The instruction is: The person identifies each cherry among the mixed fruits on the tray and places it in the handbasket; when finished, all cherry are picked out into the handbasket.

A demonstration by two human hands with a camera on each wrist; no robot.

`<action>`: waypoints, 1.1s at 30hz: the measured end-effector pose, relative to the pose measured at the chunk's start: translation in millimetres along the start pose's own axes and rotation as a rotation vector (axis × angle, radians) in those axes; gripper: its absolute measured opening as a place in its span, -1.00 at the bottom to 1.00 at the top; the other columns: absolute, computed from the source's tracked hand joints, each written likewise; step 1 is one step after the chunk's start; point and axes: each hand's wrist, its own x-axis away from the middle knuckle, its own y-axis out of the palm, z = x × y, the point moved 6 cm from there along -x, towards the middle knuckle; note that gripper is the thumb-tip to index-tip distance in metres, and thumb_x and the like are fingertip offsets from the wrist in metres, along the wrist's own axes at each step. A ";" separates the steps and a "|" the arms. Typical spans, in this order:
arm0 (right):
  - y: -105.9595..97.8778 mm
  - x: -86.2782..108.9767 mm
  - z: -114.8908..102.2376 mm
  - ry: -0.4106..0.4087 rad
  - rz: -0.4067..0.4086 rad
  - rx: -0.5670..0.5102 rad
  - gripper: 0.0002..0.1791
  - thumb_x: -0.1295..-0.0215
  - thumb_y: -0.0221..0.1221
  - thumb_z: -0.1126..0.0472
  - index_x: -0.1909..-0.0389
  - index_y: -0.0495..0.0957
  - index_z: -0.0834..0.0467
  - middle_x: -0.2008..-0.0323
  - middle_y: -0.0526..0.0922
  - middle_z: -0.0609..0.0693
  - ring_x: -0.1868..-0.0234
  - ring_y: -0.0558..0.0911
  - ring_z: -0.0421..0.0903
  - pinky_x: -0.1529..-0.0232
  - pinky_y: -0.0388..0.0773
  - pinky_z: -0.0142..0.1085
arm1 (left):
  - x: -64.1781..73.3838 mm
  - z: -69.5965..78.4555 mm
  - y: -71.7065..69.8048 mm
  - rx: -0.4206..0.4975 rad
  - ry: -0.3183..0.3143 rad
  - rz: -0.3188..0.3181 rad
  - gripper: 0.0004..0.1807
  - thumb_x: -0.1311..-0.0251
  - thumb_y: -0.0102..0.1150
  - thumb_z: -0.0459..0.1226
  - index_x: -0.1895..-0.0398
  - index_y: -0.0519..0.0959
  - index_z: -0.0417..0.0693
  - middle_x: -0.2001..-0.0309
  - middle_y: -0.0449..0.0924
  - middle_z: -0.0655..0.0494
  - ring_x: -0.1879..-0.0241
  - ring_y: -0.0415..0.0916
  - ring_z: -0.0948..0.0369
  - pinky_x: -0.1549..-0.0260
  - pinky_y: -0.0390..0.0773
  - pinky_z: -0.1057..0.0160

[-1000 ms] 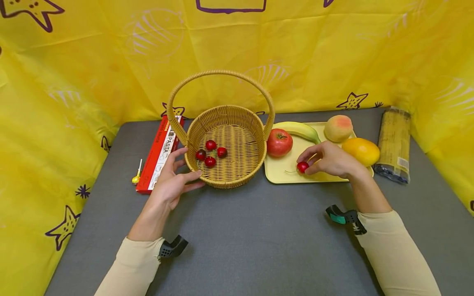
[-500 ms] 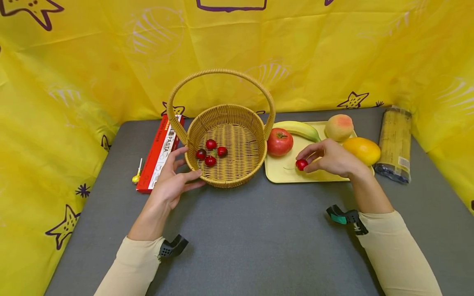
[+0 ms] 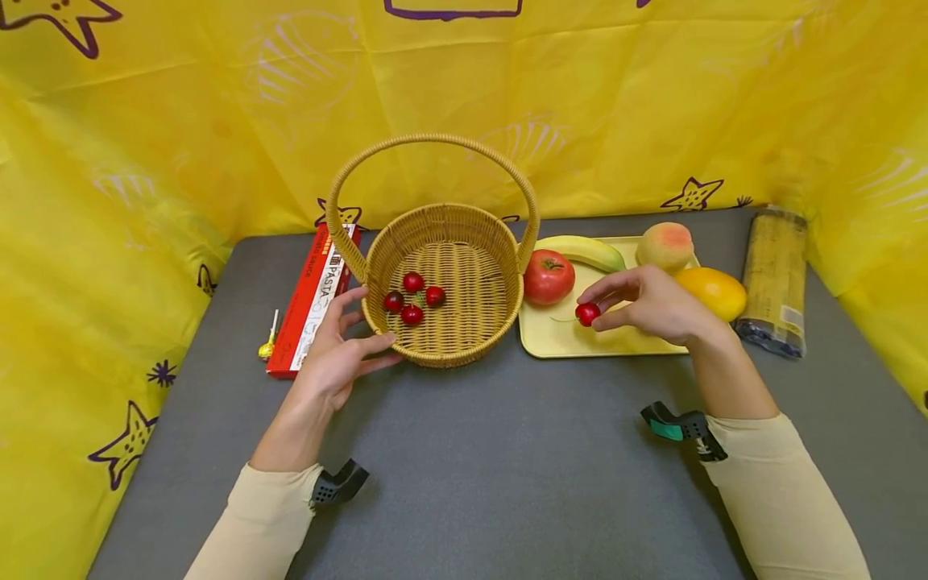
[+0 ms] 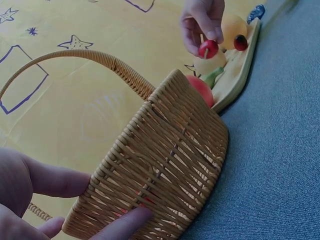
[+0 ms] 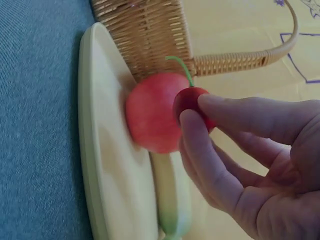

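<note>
My right hand (image 3: 648, 306) pinches a red cherry (image 3: 587, 314) between thumb and fingertips, over the cream tray (image 3: 540, 342). Its green stem shows in the right wrist view, where the cherry (image 5: 187, 105) overlaps a red apple (image 5: 155, 112). At the near left of the wicker basket (image 3: 471, 278), my left hand (image 3: 333, 354) touches the rim and outer wall with spread, fairly straight fingers. Several cherries (image 3: 412, 314) lie on the basket's floor, towards its left side. Another dark red cherry (image 4: 240, 42) shows by the tray in the left wrist view; the right hand hides it from the head view.
The tray also bears a banana (image 3: 583, 252), a peach (image 3: 664, 246) and a yellow mango (image 3: 710, 292). Right of it lies a yellowish wrapped pack (image 3: 774, 282). Left of the basket are a red pasta box (image 3: 308, 310) and a lollipop (image 3: 268, 346). The tall basket handle (image 3: 432, 138) arches overhead.
My right hand has lifted the pinched cherry slightly and shifted it a little to the left. The left hand and the basket have stayed in place.
</note>
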 end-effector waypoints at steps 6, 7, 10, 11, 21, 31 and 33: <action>-0.2 0.1 -9.6 -0.019 0.009 -0.011 -0.63 -0.17 0.53 0.18 0.00 0.75 0.15 0.12 0.81 0.09 0.10 0.74 -0.06 0.12 0.71 -0.37 | -1.4 0.1 0.2 0.007 -0.001 -0.005 -0.07 -0.35 0.21 -0.53 -0.64 0.01 0.18 -0.50 0.04 -0.19 -0.21 0.55 -0.23 0.02 0.76 -0.05; 0.1 0.3 -11.9 -0.024 0.011 -0.008 -0.63 -0.17 0.53 0.17 -0.01 0.76 0.14 0.11 0.81 0.08 0.09 0.74 -0.06 0.11 0.71 -0.38 | -1.5 0.0 0.3 0.006 -0.002 -0.006 -0.07 -0.35 0.21 -0.53 -0.64 0.00 0.18 -0.50 0.04 -0.19 -0.22 0.54 -0.23 0.02 0.76 -0.05; 1.7 1.1 -20.2 -0.039 0.016 -0.003 -0.62 -0.18 0.53 0.14 -0.01 0.76 0.10 0.10 0.81 0.06 0.08 0.73 -0.08 0.09 0.70 -0.39 | -1.7 0.1 0.2 0.006 -0.004 -0.007 -0.06 -0.34 0.22 -0.53 -0.64 0.00 0.18 -0.50 0.03 -0.18 -0.24 0.53 -0.25 0.03 0.76 -0.04; 2.4 1.4 -23.3 -0.046 0.019 -0.001 -0.63 -0.18 0.53 0.13 -0.01 0.76 0.09 0.10 0.81 0.05 0.08 0.73 -0.08 0.09 0.69 -0.40 | -1.8 0.0 0.1 0.006 -0.006 -0.007 -0.06 -0.34 0.22 -0.52 -0.64 0.00 0.19 -0.49 0.03 -0.18 -0.24 0.52 -0.25 0.03 0.76 -0.04; 21.0 -6.6 -55.2 -0.123 0.014 -0.066 -0.67 -0.15 0.54 0.23 0.04 0.78 0.08 0.15 0.81 0.03 0.07 0.72 -0.04 0.07 0.71 -0.32 | -1.0 -1.5 -0.9 0.011 -0.013 -0.002 -0.06 -0.34 0.24 -0.52 -0.64 0.02 0.20 -0.49 0.05 -0.19 -0.18 0.57 -0.21 0.02 0.76 -0.04; 37.3 -21.9 -84.3 -0.190 -0.034 -0.074 -0.69 -0.13 0.54 0.29 0.09 0.79 0.07 0.18 0.79 0.05 0.17 0.71 0.03 0.14 0.69 -0.29 | -0.7 -0.5 -0.3 0.010 -0.012 -0.002 -0.06 -0.34 0.22 -0.53 -0.64 0.01 0.20 -0.49 0.04 -0.20 -0.20 0.55 -0.23 0.01 0.76 -0.05; 40.1 -25.1 -89.5 -0.193 -0.047 -0.081 -0.69 -0.13 0.53 0.30 0.09 0.78 0.07 0.16 0.79 0.04 0.15 0.71 0.02 0.13 0.71 -0.29 | -0.4 -0.5 -0.7 0.012 -0.011 -0.001 -0.05 -0.34 0.22 -0.53 -0.64 0.01 0.20 -0.49 0.04 -0.20 -0.21 0.54 -0.23 0.01 0.76 -0.04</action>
